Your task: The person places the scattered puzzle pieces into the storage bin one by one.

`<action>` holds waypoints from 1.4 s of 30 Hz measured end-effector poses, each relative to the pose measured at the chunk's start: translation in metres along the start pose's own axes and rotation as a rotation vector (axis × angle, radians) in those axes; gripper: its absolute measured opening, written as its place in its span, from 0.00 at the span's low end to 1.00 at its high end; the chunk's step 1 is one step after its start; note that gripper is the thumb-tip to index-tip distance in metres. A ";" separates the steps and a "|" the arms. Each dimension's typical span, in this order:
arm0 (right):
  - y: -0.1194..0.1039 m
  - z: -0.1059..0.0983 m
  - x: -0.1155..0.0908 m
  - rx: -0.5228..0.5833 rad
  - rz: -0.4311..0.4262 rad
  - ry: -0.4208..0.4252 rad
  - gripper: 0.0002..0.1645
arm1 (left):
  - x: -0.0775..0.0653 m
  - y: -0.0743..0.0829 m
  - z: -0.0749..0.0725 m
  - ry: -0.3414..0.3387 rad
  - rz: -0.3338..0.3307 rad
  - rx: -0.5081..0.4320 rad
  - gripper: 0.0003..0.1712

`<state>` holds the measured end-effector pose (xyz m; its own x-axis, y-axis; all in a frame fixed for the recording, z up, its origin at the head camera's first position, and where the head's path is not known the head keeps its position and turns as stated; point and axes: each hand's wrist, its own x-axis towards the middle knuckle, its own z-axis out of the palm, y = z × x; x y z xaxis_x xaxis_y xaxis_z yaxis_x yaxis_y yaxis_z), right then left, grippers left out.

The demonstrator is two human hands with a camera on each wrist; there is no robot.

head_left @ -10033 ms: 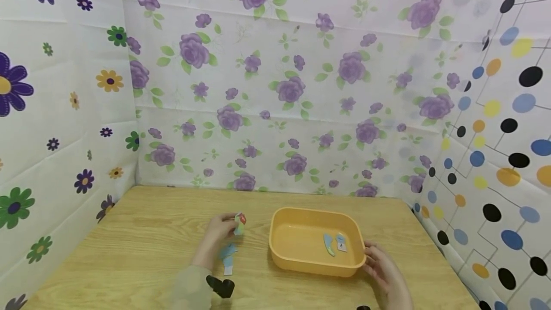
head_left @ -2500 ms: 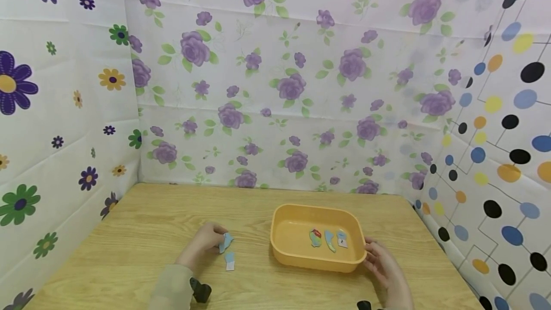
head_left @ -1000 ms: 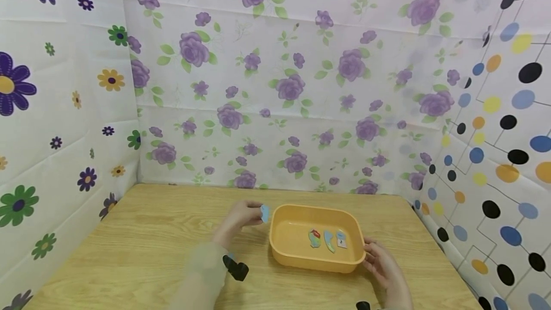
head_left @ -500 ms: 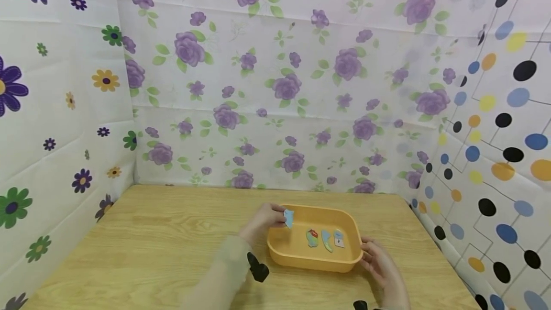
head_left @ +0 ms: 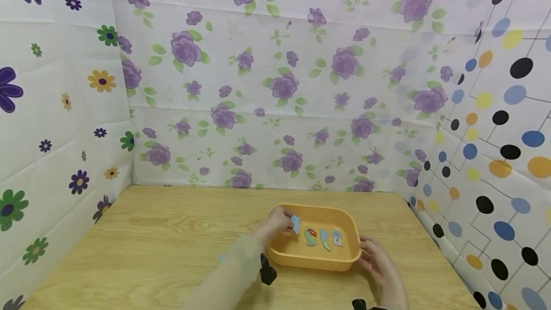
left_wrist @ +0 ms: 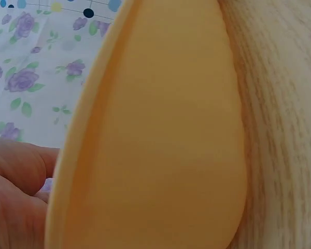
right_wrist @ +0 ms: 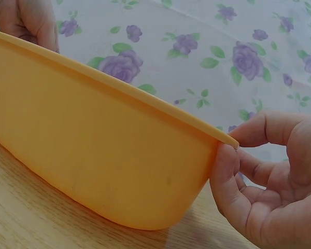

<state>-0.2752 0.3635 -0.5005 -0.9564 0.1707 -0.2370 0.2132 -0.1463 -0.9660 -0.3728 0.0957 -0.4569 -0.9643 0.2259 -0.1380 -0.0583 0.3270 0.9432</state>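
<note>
My left hand (head_left: pixel 281 219) reaches over the left end of an orange plastic tray (head_left: pixel 314 263) and pinches a small flat blue cutout piece (head_left: pixel 295 224). The tray's wall hides that piece in the left wrist view. Inside the tray lie a green piece with a red patch (head_left: pixel 311 237), a curved blue-and-green piece (head_left: pixel 325 239) and a blue-and-white piece (head_left: pixel 337 238). At the tray's right end, my right hand (head_left: pixel 375 258) pinches the rim; the right wrist view shows its fingers (right_wrist: pixel 225 171) bent at the corner.
Another blue piece (head_left: pixel 223 257) lies on the wooden table (head_left: pixel 172 233), mostly covered by the left sleeve (head_left: pixel 234 271). A flower-patterned cloth (head_left: pixel 258 109) hangs behind the table, and a dotted cloth (head_left: pixel 495 181) stands on the right.
The red-and-green piece went from my left hand into the tray. My left hand then took the blue piece from the table and carried it right, over the tray. My right hand stayed at the rim.
</note>
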 end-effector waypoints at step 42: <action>0.002 -0.001 0.002 0.016 -0.008 0.024 0.22 | -0.008 -0.009 0.005 0.004 0.023 0.258 0.13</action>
<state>-0.2763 0.3641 -0.5030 -0.9528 0.1957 -0.2321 0.2024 -0.1604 -0.9661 -0.3630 0.0956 -0.4657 -0.9656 0.2330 -0.1154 0.0312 0.5448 0.8380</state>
